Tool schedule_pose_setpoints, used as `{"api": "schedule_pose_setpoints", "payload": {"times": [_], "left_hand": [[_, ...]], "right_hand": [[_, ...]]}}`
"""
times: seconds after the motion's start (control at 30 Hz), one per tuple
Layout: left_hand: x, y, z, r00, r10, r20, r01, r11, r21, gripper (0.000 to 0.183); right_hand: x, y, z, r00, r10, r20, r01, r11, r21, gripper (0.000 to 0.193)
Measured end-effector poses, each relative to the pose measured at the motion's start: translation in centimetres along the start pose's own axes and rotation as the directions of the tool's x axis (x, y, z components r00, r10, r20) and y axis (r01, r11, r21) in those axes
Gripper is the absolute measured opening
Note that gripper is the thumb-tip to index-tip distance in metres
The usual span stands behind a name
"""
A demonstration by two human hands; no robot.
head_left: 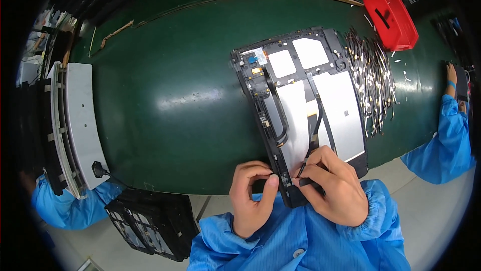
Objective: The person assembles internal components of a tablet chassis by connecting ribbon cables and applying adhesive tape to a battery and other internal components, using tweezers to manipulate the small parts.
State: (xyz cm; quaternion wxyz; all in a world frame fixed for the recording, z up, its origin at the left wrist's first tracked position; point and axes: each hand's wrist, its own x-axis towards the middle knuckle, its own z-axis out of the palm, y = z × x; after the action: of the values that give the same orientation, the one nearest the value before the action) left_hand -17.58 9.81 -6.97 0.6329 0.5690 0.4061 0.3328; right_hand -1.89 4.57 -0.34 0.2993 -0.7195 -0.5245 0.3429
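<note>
A black-framed electronic panel [345, 115] lies at a slant on the green table, with silver-white plates, small boards and dark cables on it. Its near end reaches past the table edge toward me. My left hand [251, 196] is closed at the panel's lower left edge, thumb and bent fingers gripping around the black rim. At the same corner my right hand [336, 187] pinches a thin black cable [314, 143] that runs up along the middle of the panel. The cable's end is hidden under the right fingers.
Right of the panel lies a heap of short black cables [371, 80] beside a red bin [393, 20]. A light grey case [82, 120] stands at left, near a black plug [99, 170]. Black panels [155, 223] are stacked below the table edge. People in blue sleeves work at both sides.
</note>
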Motion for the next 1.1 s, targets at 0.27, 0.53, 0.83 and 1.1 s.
{"api": "schedule_pose_setpoints", "payload": {"times": [0.27,0.53,0.83,1.1], "left_hand": [[0.01,-0.19,0.03,1.0,0.007,-0.004,-0.007,1.0,0.007,0.015],[-0.41,-0.26,0.27,0.998,0.052,-0.045,-0.045,0.99,0.134,0.011],[-0.54,-0.21,0.51,0.993,0.107,-0.054,-0.097,0.983,0.157,0.012],[-0.13,0.47,0.68,0.994,0.107,-0.02,-0.099,0.965,0.244,0.015]], "right_hand": [[-0.08,0.32,0.46,1.0,-0.007,-0.03,0.007,1.0,0.021,0.02],[-0.1,0.39,0.91,0.996,-0.046,-0.079,0.046,0.999,-0.001,0.02],[-0.35,0.32,1.02,0.994,-0.037,-0.104,0.035,0.999,-0.027,0.015],[-0.37,0.52,1.03,0.995,-0.034,-0.094,0.034,0.999,-0.002,0.02]]}}
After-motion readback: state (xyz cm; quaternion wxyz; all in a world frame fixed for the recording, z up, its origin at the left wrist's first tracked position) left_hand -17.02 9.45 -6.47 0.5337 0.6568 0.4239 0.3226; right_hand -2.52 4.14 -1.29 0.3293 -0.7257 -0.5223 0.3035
